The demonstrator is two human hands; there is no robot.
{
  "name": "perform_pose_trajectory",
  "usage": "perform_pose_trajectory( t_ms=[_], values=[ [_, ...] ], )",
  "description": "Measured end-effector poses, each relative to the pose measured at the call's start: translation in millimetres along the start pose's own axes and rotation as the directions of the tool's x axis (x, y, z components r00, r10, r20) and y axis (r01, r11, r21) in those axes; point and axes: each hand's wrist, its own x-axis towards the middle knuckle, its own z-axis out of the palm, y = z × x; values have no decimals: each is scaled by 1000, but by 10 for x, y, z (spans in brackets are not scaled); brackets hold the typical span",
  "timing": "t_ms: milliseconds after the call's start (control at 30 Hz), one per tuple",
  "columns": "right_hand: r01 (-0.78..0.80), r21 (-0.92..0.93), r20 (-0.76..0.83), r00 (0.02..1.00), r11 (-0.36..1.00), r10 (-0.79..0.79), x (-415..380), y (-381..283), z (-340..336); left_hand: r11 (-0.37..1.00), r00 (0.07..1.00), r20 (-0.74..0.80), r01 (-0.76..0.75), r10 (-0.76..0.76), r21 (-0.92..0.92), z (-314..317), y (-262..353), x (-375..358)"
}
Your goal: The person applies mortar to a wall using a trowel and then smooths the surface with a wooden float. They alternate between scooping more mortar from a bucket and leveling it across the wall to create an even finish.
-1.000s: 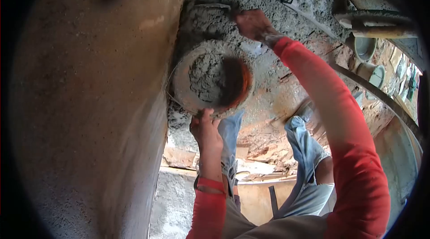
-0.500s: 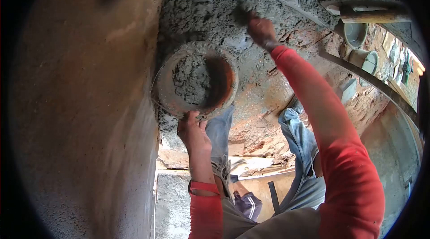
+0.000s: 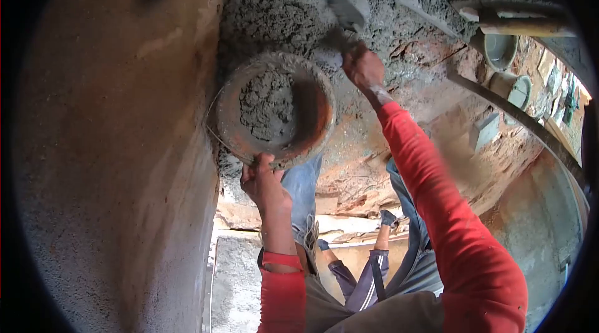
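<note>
My left hand (image 3: 267, 188) grips the near rim of a round bucket (image 3: 323, 117), thumb on top of the edge. Wet grey mortar (image 3: 267, 105) lies inside the bucket, whose opening faces me. Farther forward, my right hand (image 3: 365, 69) is closed round the handle of a trowel (image 3: 344, 9), its blade pointing away over the mortar-covered surface. Rough wet mortar (image 3: 268, 21) is spread beyond the bucket, beside the wall. The trowel's handle is partly hidden by my fingers.
A plastered wall (image 3: 125, 146) fills the left side. At the right are two small buckets (image 3: 500, 51), (image 3: 519, 91), a wooden handle (image 3: 527, 27) and a curved dark strip (image 3: 499, 102). Below, between my legs, another person's legs (image 3: 362, 280) show.
My right hand and the trowel have moved slightly nearer to me, and the blade is seen more broadly. More of the other person's legs now shows below.
</note>
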Motion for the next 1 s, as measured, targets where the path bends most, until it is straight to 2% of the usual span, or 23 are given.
perform_pose_trajectory(
  t_ms=[67, 100, 167, 233, 267, 333, 433, 533, 633, 733, 833, 933, 967, 1000],
  values=[
    [-120, 108, 34, 993, 987, 117, 104, 280, 12, 999, 998, -67, 19, -16, 42, 10, -15, -41],
    [-16, 128, 96, 995, 992, 3, 168, 254, 5, 999, 997, -73, 22, -19, 48, 18, -15, -45],
    [40, 68, 310, 949, 997, -59, 471, 49, 372, 999, 996, -82, 31, -28, 43, 85, -50, 6],
    [207, 224, 243, 935, 952, -260, 572, -487, 380, 999, 994, -102, 30, -26, 30, 112, -54, 21],
    [347, 198, 199, 902, 917, -384, 680, -563, 568, 999, 994, -108, 24, -21, 29, 120, -42, 37],
    [589, 110, 130, 790, 801, -599, 1036, -488, 992, 999, 993, -113, 33, -29, 33, 153, -69, 43],
    [768, 162, 28, 623, 619, -781, 1233, -518, 1035, 999, 993, -113, 42, -38, 29, 130, -107, 52],
    [813, 46, 51, 579, 581, -814, 1190, -557, 983, 999, 996, -78, 47, -48, -6, 99, -127, 80],
    [660, 318, 116, 686, 681, -718, 880, -729, 440, 998, 999, -24, 35, -36, -43, 54, -164, 45],
    [607, 207, 164, 752, 767, -639, 304, -1028, -335, 999, 1000, -18, 21, -21, -31, 46, -186, -24],
    [621, -178, 326, 769, 763, -550, -238, -1101, -672, 999, 1000, -7, 23, -24, -37, 59, -223, -3],
    [843, -316, 414, 535, 435, -736, -465, -981, -865, 999, 999, 12, 37, -37, -6, 129, -214, -60],
    [819, -180, 510, 551, 545, -660, -450, -973, -1024, 999, 999, 0, 40, -40, -17, 102, -234, -59],
    [717, -208, 481, 667, 665, -569, -369, -914, -1059, 999, 999, -18, 42, -43, -29, 73, -266, -55]
  ],
)
